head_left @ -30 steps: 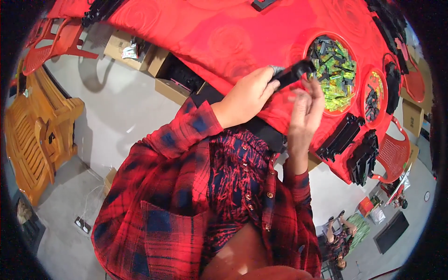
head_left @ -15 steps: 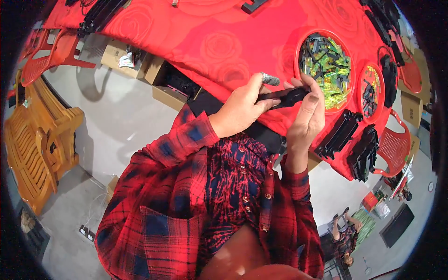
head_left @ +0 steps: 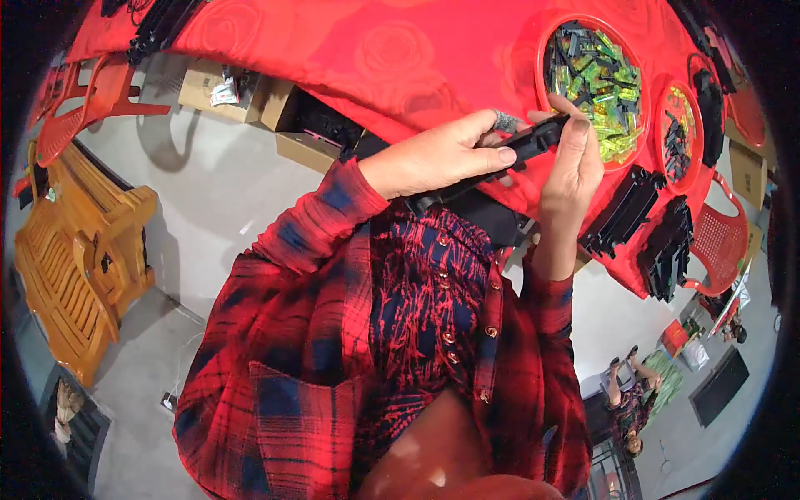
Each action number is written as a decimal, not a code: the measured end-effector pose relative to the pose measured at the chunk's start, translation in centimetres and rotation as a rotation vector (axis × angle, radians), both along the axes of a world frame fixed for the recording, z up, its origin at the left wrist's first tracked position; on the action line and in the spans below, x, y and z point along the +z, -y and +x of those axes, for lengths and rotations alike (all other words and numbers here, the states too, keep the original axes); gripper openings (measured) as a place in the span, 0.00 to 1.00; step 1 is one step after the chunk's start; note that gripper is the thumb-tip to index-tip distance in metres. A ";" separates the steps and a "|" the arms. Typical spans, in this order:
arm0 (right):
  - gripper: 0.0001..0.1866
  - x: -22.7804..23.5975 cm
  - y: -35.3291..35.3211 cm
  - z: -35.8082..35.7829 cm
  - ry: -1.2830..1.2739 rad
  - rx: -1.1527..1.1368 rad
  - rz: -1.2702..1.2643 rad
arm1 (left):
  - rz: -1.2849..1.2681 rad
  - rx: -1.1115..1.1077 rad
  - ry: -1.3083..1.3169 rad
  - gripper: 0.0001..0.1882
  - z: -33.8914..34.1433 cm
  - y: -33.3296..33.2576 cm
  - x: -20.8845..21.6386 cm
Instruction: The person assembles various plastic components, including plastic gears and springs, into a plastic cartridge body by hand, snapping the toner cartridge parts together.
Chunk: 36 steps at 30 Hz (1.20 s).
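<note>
Just beside the red tray (head_left: 543,52) of green and black pieces, you hold a long black strip (head_left: 492,167) over the red-clothed surface (head_left: 400,58). Your left hand (head_left: 437,154) wraps closed around its middle, likely to steady it, while your right hand (head_left: 573,158) pinches the end nearest the tray, fingers up. A smaller red tray (head_left: 658,108) sits beyond that one, with stacked black parts (head_left: 625,212) below it at the surface's edge.

Long black plastic strip (head_left: 500,162), narrow and rigid, held roughly horizontal with right end tilted up, gripped at both ends, above edge of red-clothed table (head_left: 400,58), just beside round red tray (head_left: 546,50)
</note>
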State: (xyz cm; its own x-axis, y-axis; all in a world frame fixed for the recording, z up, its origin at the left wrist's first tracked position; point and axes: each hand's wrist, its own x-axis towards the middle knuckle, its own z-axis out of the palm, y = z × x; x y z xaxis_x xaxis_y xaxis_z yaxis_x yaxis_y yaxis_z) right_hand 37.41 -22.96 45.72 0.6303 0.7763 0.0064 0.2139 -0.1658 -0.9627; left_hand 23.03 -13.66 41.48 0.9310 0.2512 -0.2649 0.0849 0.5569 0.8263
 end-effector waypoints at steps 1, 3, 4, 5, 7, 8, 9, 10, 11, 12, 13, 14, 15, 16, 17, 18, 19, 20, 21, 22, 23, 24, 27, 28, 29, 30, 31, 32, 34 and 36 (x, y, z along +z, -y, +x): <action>0.24 0.1 0.0 0.1 -0.002 -0.007 -0.004 | -0.077 -0.049 -0.007 0.23 -0.2 -0.3 0.5; 0.24 0.1 -0.2 0.2 -0.031 -0.028 0.004 | -0.112 -0.040 0.010 0.28 -0.5 -0.4 0.8; 0.24 -0.2 -0.1 0.3 -0.033 -0.029 0.002 | -0.137 -0.024 0.039 0.29 -0.6 -0.4 1.1; 0.24 -0.5 0.0 0.5 0.006 -0.023 0.000 | -0.163 -0.005 0.069 0.30 -0.7 -0.4 1.2; 0.24 -0.9 0.1 0.6 0.044 -0.017 -0.004 | -0.205 -0.015 0.115 0.30 -0.9 -0.4 0.5; 0.24 -0.9 0.1 0.6 0.036 -0.019 -0.007 | -0.244 -0.028 0.162 0.31 -0.9 -0.4 0.4; 0.24 -1.0 0.1 0.6 0.028 -0.021 -0.009 | -0.245 -0.029 0.160 0.31 -1.0 -0.5 0.7; 0.24 -1.1 0.2 0.7 0.026 -0.021 -0.010 | -0.310 -0.037 0.182 0.32 -1.2 -0.6 1.2; 0.25 -1.4 0.2 0.8 0.019 -0.026 -0.016 | -0.375 -0.044 0.206 0.33 -1.3 -0.7 1.5; 0.25 -1.6 0.2 0.9 0.012 -0.030 -0.022 | -0.377 -0.043 0.205 0.33 -1.4 -0.6 1.3; 0.25 -1.8 0.3 1.1 0.012 -0.029 -0.024 | -0.334 -0.035 0.162 0.30 -1.4 -0.6 1.1; 0.25 -2.1 0.5 1.3 0.041 -0.032 -0.054 | -0.290 -0.030 0.119 0.28 -1.4 -0.5 0.9; 0.26 -2.2 0.6 1.5 0.071 -0.034 -0.083 | -0.292 -0.031 0.118 0.28 -1.4 -0.6 0.7; 0.26 -2.2 0.6 1.5 0.071 -0.035 -0.085 | -0.053 -0.106 -0.027 0.23 -1.5 -0.7 0.4; 0.25 -2.1 0.4 1.4 0.059 -0.079 -0.072 | 0.188 -0.177 -0.173 0.19 -1.6 -0.8 0.2; 0.25 -2.0 0.3 1.3 0.047 -0.123 -0.059 | 0.304 -0.131 -0.202 0.13 -1.6 -0.4 0.2; 0.25 -1.8 0.2 1.1 0.046 -0.121 -0.060 | 0.302 -0.129 -0.204 0.13 -1.7 -0.1 0.6; 0.24 -1.5 0.0 0.9 0.025 -0.118 -0.033 | 0.489 -0.073 -0.220 0.14 -1.8 0.2 1.3; 0.24 -1.3 -0.1 0.7 0.005 -0.114 -0.006 | 0.675 -0.016 -0.236 0.14 -1.7 0.4 1.6; 0.24 -1.5 0.0 0.8 0.005 -0.113 -0.008 | 0.698 0.100 -0.163 0.14 -1.6 1.1 0.7; 0.24 -1.8 0.2 1.0 0.059 -0.092 -0.029 | 0.697 0.102 -0.164 0.14 -1.5 1.3 0.8; 0.24 -1.9 0.4 1.2 0.112 -0.070 -0.050 | 0.667 0.121 -0.221 0.14 -1.4 1.5 0.9; 0.23 -1.3 0.3 0.1 0.159 -0.039 -0.007 | 0.659 0.143 -0.307 0.14 -1.2 1.7 1.1; 0.23 -1.3 0.4 -0.2 0.157 -0.037 -0.009 | 0.682 0.144 -0.335 0.14 -1.1 1.7 1.1; 0.23 -1.3 0.3 -0.4 0.183 -0.058 -0.002 | 0.681 0.147 -0.338 0.14 -1.2 1.9 1.0; 0.23 -1.2 0.4 -0.7 0.209 -0.080 0.005 | 0.657 0.195 -0.309 0.13 -1.2 2.2 0.6; 0.23 -1.0 0.4 -1.0 0.207 -0.075 0.004 | 0.633 0.243 -0.279 0.12 -1.3 2.3 0.4; 0.22 -0.7 0.4 -1.1 0.221 -0.089 -0.004 | 0.631 0.242 -0.279 0.12 -1.4 2.3 0.7; 0.22 -0.8 0.5 -1.1 0.235 -0.101 -0.013 | 0.509 0.287 -0.314 0.10 -1.5 2.5 1.4; 0.21 -1.5 0.8 -1.1 0.390 -0.134 0.023 | 0.455 0.323 -0.280 0.10 -1.3 3.0 0.7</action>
State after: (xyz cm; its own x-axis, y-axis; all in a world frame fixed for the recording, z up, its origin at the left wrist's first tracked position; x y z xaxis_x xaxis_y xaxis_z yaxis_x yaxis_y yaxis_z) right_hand 36.30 -23.72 44.21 0.6727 0.6843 0.2813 0.5417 -0.1966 -0.8172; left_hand 21.77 -16.67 42.16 0.6995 0.6537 -0.2886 0.2190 0.1884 0.9574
